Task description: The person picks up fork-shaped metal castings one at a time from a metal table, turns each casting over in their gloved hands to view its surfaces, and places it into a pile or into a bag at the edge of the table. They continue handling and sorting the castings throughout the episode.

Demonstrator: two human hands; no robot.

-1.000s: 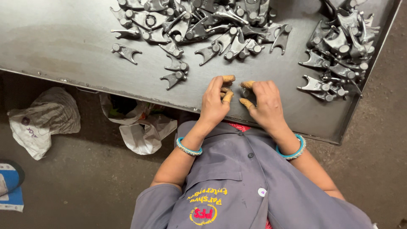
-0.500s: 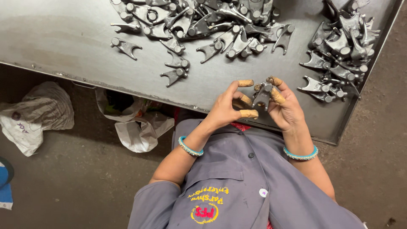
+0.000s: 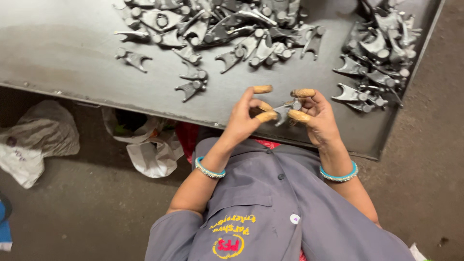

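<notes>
Forked metal part (image 3: 285, 110) half-hidden by fingers (image 3: 267, 116)

Dark metal table (image 3: 72, 53), heaps of grey forked castings (image 3: 227, 26), crumpled plastic bags (image 3: 154, 150) on the floor

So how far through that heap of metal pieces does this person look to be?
One grey forked part is in hand, held between the left hand and right hand. A smaller pile sits by the right hand, perhaps already handled. The big heap across the metal table looks untouched, so much seems left.
</notes>
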